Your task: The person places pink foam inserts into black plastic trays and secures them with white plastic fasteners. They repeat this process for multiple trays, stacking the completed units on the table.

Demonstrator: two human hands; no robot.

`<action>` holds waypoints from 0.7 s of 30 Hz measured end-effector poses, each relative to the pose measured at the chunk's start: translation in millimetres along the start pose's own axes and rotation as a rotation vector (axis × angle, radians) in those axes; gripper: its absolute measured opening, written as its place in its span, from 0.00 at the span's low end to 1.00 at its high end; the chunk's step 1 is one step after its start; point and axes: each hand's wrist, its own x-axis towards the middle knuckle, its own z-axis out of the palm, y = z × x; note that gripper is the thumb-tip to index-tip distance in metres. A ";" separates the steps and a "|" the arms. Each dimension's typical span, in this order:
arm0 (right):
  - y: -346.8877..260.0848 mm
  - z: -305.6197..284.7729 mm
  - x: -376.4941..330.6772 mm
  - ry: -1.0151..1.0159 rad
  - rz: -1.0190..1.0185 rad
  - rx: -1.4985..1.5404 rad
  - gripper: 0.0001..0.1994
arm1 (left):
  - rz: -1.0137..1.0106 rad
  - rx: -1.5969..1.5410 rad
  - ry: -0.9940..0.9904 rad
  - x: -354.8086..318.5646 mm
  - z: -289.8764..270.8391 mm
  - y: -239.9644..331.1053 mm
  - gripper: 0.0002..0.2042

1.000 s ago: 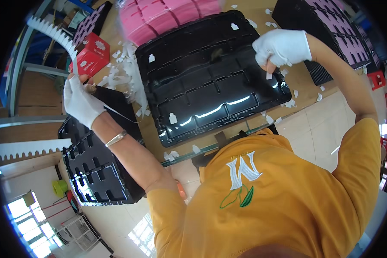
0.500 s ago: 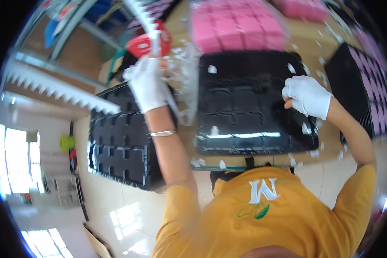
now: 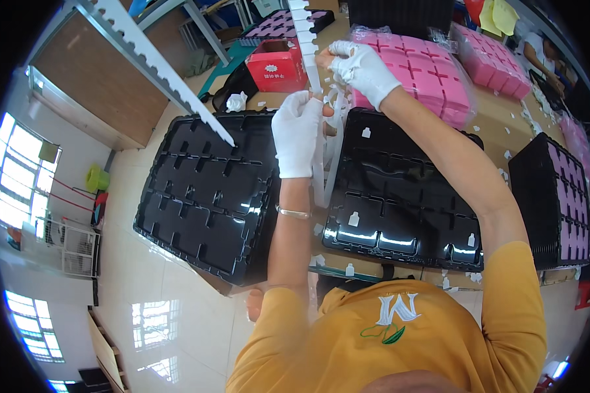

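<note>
My left hand [image 3: 298,134], in a white glove with bare fingertips, is closed on a white notched strip [image 3: 303,29] that stands up from its grip. My right hand [image 3: 366,71], gloved alike, reaches across to the strip's right edge; its thumb and finger are pinched there. Below them hangs a white ribbon-like loop [image 3: 333,160]. A second length of white toothed strip [image 3: 157,72] slants in from the upper left, over a black moulded tray [image 3: 193,190]. Under my right forearm lies another black tray [image 3: 400,190] with several small white bottle-shaped pieces on it.
Pink foam blocks in clear film [image 3: 416,72] sit behind the trays, with more pink blocks [image 3: 495,62] farther right. A stack of black trays with pink inserts [image 3: 550,203] stands at right. A red box [image 3: 276,69] is beyond my left hand. Another person [image 3: 543,56] sits far right.
My right hand has left the right side of the black tray and come up to the strip. My left hand has shifted right and down, and the slanting strip now crosses the left tray.
</note>
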 end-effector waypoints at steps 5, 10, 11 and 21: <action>6.7 -11.8 13.9 -0.174 -0.103 -0.052 0.11 | 0.145 0.127 -0.003 11.1 -14.8 -18.4 0.09; -4.1 -67.3 -7.5 -0.117 -0.389 -0.434 0.10 | 0.889 1.107 0.565 14.0 -23.7 -30.3 0.16; -6.2 -80.5 -22.1 -0.100 -0.259 -0.337 0.09 | 0.861 1.010 0.423 4.1 -17.0 -25.2 0.14; 35.3 -197.5 -148.6 0.215 0.141 -0.136 0.14 | 0.847 1.031 -0.317 40.6 21.2 -126.6 0.07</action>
